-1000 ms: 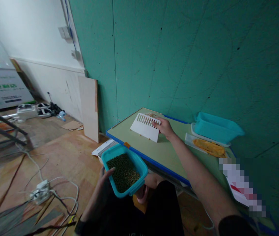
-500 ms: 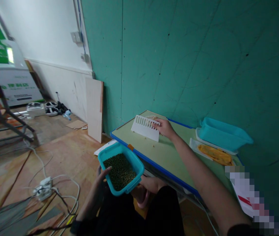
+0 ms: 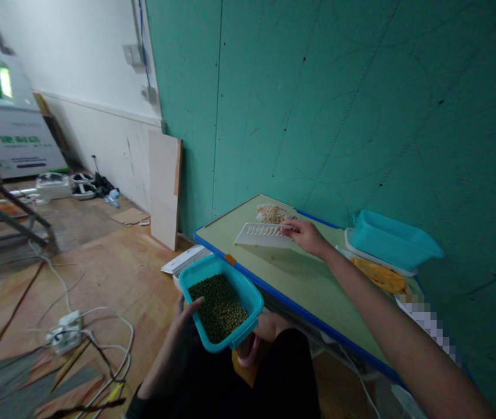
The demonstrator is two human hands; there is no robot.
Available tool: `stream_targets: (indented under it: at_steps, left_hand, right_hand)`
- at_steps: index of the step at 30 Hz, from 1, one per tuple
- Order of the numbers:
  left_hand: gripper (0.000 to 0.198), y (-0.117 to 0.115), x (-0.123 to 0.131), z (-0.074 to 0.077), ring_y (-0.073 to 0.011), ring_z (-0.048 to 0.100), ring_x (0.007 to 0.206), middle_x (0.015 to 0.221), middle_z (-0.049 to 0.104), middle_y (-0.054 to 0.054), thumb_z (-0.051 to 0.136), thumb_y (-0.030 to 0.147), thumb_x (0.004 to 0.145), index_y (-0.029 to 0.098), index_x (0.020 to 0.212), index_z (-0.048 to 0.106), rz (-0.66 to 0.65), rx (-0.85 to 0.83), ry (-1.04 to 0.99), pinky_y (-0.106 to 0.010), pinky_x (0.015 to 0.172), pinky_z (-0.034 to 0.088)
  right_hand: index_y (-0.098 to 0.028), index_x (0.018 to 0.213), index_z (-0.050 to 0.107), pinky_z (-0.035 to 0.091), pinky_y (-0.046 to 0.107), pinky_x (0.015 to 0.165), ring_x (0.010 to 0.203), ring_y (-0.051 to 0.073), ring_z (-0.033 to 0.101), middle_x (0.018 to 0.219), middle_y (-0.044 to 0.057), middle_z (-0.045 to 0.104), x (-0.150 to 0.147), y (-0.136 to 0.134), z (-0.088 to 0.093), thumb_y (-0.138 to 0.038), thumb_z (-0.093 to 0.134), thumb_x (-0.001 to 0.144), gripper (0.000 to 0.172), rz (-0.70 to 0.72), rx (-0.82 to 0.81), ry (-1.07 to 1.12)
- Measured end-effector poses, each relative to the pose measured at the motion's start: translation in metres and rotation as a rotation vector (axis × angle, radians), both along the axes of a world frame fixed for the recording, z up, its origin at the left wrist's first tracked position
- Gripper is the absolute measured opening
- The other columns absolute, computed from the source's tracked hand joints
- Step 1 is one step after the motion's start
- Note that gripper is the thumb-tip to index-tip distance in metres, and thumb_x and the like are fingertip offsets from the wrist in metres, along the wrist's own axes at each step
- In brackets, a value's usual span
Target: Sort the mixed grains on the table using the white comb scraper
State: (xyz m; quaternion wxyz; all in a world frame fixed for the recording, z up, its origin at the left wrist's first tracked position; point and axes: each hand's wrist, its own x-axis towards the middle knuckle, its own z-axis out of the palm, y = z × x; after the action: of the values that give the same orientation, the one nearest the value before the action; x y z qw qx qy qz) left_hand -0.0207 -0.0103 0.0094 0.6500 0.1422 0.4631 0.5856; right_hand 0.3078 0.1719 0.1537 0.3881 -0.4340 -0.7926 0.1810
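Note:
My left hand [image 3: 183, 317] grips the near left side of a teal plastic tub [image 3: 220, 301] filled with small green beans, held below the front edge of the desk [image 3: 294, 279]. My right hand [image 3: 307, 234] reaches out over the desk and holds the right end of a white slotted plastic panel [image 3: 263, 235], now lying almost flat. Just behind the panel sits a pile of pale beans [image 3: 273, 213] on the desk top.
A second teal tub [image 3: 394, 240] stands on a white lid at the desk's back right, with a yellow cloth [image 3: 381, 276] beside it. A green wall rises behind. On the wooden floor lie a power strip [image 3: 63, 332], cables and a leaning board [image 3: 165, 189].
The white panel has tipped from standing upright to lying nearly flat, uncovering the pale bean pile behind it. The tub of green beans stays in my left hand.

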Motion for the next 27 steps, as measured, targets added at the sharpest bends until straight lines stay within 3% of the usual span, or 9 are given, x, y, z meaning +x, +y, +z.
stream_targets:
  at_steps: [6, 12, 21, 27]
  left_hand:
    - [0.099, 0.006, 0.014, -0.011, -0.0435, 0.076, 0.123, 0.132, 0.080, -0.013, 0.093, 0.035, 0.073, 0.032, 0.160, 0.045, -0.034, 0.022, 0.009, -0.059, 0.099, 0.064]
    - [0.086, 0.004, 0.027, -0.016, -0.0463, 0.066, 0.137, 0.131, 0.077, -0.009, 0.091, 0.038, 0.070, 0.036, 0.148, 0.054, -0.044, 0.056, 0.130, -0.055, 0.102, 0.061]
    - [0.064, 0.004, 0.029, -0.004, -0.0451, 0.056, 0.147, 0.144, 0.072, -0.008, 0.095, 0.027, 0.062, 0.031, 0.121, 0.070, 0.001, 0.129, 0.152, -0.044, 0.102, 0.061]
    - [0.075, 0.000, 0.031, -0.001, -0.0451, 0.069, 0.131, 0.121, 0.079, -0.008, 0.094, 0.031, 0.065, 0.034, 0.133, 0.063, -0.009, 0.070, 0.088, -0.049, 0.095, 0.063]
  right_hand:
    - [-0.022, 0.103, 0.087, 0.063, 0.035, 0.082, 0.090, 0.027, 0.082, 0.099, 0.007, 0.087, 0.031, -0.043, 0.005, -0.029, 0.072, 0.090, 0.021, -0.198, 0.093, -0.039]
    - [-0.022, 0.111, 0.086, 0.060, 0.031, 0.069, 0.082, 0.027, 0.081, 0.100, 0.011, 0.087, 0.049, -0.109, 0.004, -0.037, 0.067, 0.098, 0.028, -0.423, 0.164, -0.150]
    - [-0.029, 0.108, 0.087, 0.058, 0.035, 0.060, 0.071, 0.031, 0.081, 0.089, 0.010, 0.087, 0.013, -0.143, -0.005, -0.041, 0.062, 0.099, 0.029, -0.394, 0.164, -0.153]
    - [-0.034, 0.112, 0.086, 0.063, 0.037, 0.068, 0.081, 0.031, 0.084, 0.100, 0.008, 0.088, -0.013, -0.170, -0.003, -0.039, 0.062, 0.101, 0.027, -0.288, 0.109, -0.117]
